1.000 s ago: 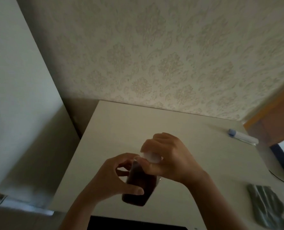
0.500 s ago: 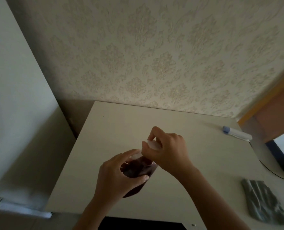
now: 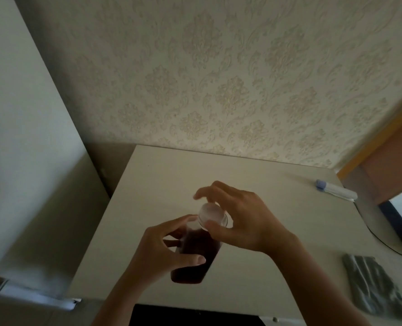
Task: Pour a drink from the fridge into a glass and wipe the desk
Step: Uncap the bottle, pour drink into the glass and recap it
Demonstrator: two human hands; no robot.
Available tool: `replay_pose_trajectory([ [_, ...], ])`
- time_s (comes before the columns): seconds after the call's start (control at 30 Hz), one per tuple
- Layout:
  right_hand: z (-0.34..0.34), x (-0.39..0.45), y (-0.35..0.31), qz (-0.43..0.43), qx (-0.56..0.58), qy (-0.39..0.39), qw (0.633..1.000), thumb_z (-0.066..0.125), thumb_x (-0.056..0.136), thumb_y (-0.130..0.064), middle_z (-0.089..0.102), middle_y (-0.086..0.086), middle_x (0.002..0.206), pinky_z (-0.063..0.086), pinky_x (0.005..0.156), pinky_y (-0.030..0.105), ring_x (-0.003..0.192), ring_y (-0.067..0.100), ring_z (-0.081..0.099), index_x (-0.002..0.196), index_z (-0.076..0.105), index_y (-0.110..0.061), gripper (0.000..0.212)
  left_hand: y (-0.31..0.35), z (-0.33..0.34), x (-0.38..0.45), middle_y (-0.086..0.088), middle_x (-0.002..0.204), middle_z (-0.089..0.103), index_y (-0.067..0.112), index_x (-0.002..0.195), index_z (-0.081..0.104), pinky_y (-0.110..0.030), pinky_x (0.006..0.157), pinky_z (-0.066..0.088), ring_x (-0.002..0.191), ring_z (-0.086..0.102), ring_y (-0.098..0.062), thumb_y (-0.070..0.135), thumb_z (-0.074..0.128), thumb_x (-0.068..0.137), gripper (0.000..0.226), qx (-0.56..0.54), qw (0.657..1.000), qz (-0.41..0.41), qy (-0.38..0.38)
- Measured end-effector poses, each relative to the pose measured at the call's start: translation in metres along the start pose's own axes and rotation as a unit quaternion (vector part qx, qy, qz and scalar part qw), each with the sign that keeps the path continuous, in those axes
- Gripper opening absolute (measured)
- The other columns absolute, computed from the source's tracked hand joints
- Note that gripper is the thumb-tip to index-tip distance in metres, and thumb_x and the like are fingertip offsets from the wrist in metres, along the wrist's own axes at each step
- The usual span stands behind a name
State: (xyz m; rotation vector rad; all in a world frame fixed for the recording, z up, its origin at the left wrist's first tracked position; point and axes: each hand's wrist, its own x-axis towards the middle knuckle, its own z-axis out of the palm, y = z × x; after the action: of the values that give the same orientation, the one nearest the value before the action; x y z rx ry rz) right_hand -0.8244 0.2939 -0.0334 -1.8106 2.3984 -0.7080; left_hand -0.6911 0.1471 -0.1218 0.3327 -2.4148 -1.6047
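My right hand (image 3: pixel 244 222) has shifted its grip on the white cap (image 3: pixel 213 214): half a second ago it covered the cap, now thumb and fingertips pinch its rim, so I judge the unscrewing is underway. My left hand (image 3: pixel 164 252) wraps the dark drink bottle (image 3: pixel 195 255), held above the counter (image 3: pixel 254 180). A grey cloth (image 3: pixel 374 285) lies right of the bottle; no glass shows.
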Motion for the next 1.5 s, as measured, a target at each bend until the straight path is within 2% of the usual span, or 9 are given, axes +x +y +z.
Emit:
replay_pose_trajectory([
  [0.17, 0.002, -0.002, 0.004, 0.061, -0.068, -0.028, 0.995, 0.022, 0.085, -0.071, 0.065, -0.019, 0.091, 0.048, 0.067, 0.025, 0.073, 0.001, 0.059, 0.114, 0.052, -0.037, 0.054, -0.002, -0.001, -0.002, 0.03, 0.097, 0.065, 0.058, 0.108, 0.052, -0.018, 0.074, 0.055, 0.092, 0.064, 0.001, 0.043, 0.087, 0.049, 0.07, 0.047, 0.999, 0.014, 0.023],
  [0.27, 0.004, -0.005, 0.006, 0.039, -0.028, -0.043, 0.998, 0.036, 0.089, -0.059, 0.062, -0.018, 0.097, 0.05, 0.069, 0.025, 0.075, 0.0, 0.057, 0.121, 0.048, -0.041, 0.039, -0.005, 0.0, -0.003, 0.026, 0.093, 0.068, 0.053, 0.112, 0.053, -0.018, 0.075, 0.055, 0.093, 0.063, 0.002, 0.042, 0.088, 0.05, 0.072, 0.056, 0.998, 0.014, 0.024],
  [0.33, 0.004, -0.008, 0.009, 0.03, -0.027, -0.042, 0.998, 0.049, 0.083, -0.06, 0.057, -0.018, 0.098, 0.047, 0.065, 0.02, 0.07, 0.002, 0.054, 0.132, 0.036, -0.044, 0.053, -0.006, 0.002, -0.004, 0.025, 0.095, 0.067, 0.052, 0.114, 0.053, -0.018, 0.076, 0.055, 0.094, 0.062, 0.004, 0.047, 0.086, 0.049, 0.072, 0.062, 0.998, 0.012, 0.023],
  [0.47, 0.006, -0.009, 0.008, 0.058, -0.058, -0.033, 0.996, 0.034, 0.083, -0.072, 0.063, -0.019, 0.105, 0.046, 0.07, 0.02, 0.078, 0.0, 0.057, 0.125, 0.047, -0.041, 0.054, -0.011, 0.004, -0.003, 0.02, 0.095, 0.069, 0.044, 0.118, 0.058, -0.021, 0.077, 0.056, 0.093, 0.063, 0.001, 0.046, 0.086, 0.049, 0.074, 0.052, 0.998, 0.007, 0.018],
  [0.63, 0.025, -0.023, 0.024, 0.05, 0.007, 0.085, 0.995, 0.045, 0.091, -0.051, 0.056, -0.017, 0.087, 0.043, 0.059, 0.018, 0.071, 0.001, 0.05, 0.121, 0.053, -0.034, 0.035, -0.019, 0.007, 0.0, 0.026, 0.091, 0.068, 0.065, 0.103, 0.053, -0.015, 0.072, 0.054, 0.091, 0.063, 0.001, 0.047, 0.085, 0.047, 0.068, 0.043, 0.999, 0.006, 0.024],
  [0.8, 0.089, -0.059, 0.086, 0.306, 0.248, 0.251, 0.884, 0.075, 0.075, -0.02, 0.067, -0.007, 0.093, 0.052, 0.064, 0.024, 0.082, 0.014, 0.063, 0.096, 0.062, -0.024, 0.025, -0.034, 0.012, 0.008, 0.024, 0.097, 0.065, 0.055, 0.108, 0.054, -0.016, 0.073, 0.055, 0.092, 0.062, 0.002, 0.049, 0.082, 0.044, 0.07, 0.028, 0.998, -0.017, 0.05],
  [0.97, 0.187, -0.103, 0.135, 0.451, 0.285, 0.185, 0.825, 0.08, 0.062, -0.002, 0.066, 0.002, 0.092, 0.056, 0.062, 0.03, 0.081, 0.026, 0.066, 0.087, 0.059, -0.027, 0.041, -0.059, 0.027, 0.013, 0.028, 0.093, 0.066, 0.056, 0.103, 0.055, -0.011, 0.072, 0.051, 0.089, 0.062, 0.006, 0.025, 0.092, 0.047, 0.074, 0.042, 0.996, -0.037, 0.065],
  [1.3, 0.24, -0.137, 0.158, 0.478, 0.126, 0.096, 0.864, 0.079, 0.068, -0.021, 0.059, -0.002, 0.125, 0.037, 0.097, 0.032, 0.127, 0.018, 0.042, 0.121, 0.055, -0.028, 0.059, -0.097, 0.048, 0.012, 0.021, 0.1, 0.068, 0.062, 0.101, 0.057, -0.014, 0.074, 0.053, 0.09, 0.064, 0.002, 0.042, 0.084, 0.043, 0.067, 0.031, 0.995, -0.08, 0.059],
  [1.5, 0.216, -0.092, 0.157, 0.381, 0.001, 0.101, 0.919, 0.079, 0.065, -0.037, 0.039, 0.005, 0.145, 0.027, 0.109, 0.045, 0.137, 0.025, 0.029, 0.137, 0.038, -0.02, 0.085, -0.1, 0.04, 0.017, 0.018, 0.101, 0.068, 0.053, 0.106, 0.059, -0.019, 0.076, 0.055, 0.089, 0.064, 0.001, 0.027, 0.092, 0.046, 0.073, 0.055, 0.993, -0.077, 0.067],
])
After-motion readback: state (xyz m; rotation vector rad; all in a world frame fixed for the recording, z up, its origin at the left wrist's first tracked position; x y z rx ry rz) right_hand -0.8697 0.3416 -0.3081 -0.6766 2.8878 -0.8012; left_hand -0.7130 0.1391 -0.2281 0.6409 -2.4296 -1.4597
